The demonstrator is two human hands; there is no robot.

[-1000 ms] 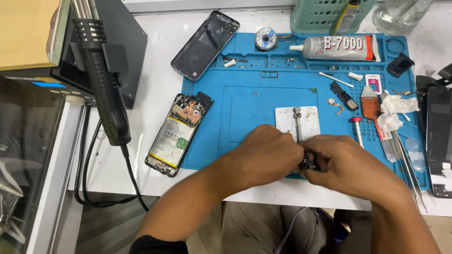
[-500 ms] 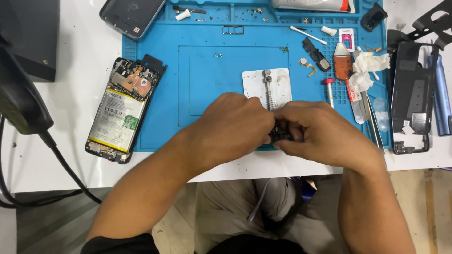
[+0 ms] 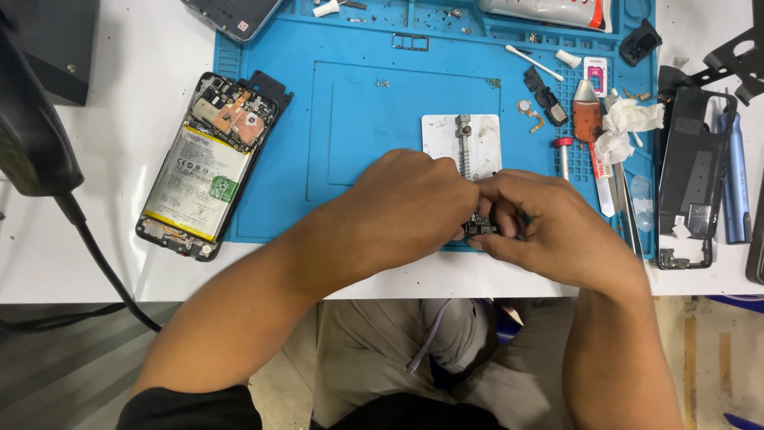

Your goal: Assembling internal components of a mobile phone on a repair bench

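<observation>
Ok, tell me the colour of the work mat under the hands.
Blue: the rubbery rectangular work mat shows best in the head view.

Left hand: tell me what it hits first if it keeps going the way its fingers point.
The left hand points right at the right hand; it would meet the small dark part pinched between them first, already at its fingertips.

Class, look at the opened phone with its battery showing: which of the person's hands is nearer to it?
Left. The left hand lies on the blue mat just right of the opened phone; the right hand sits farther right, beyond it.
</observation>
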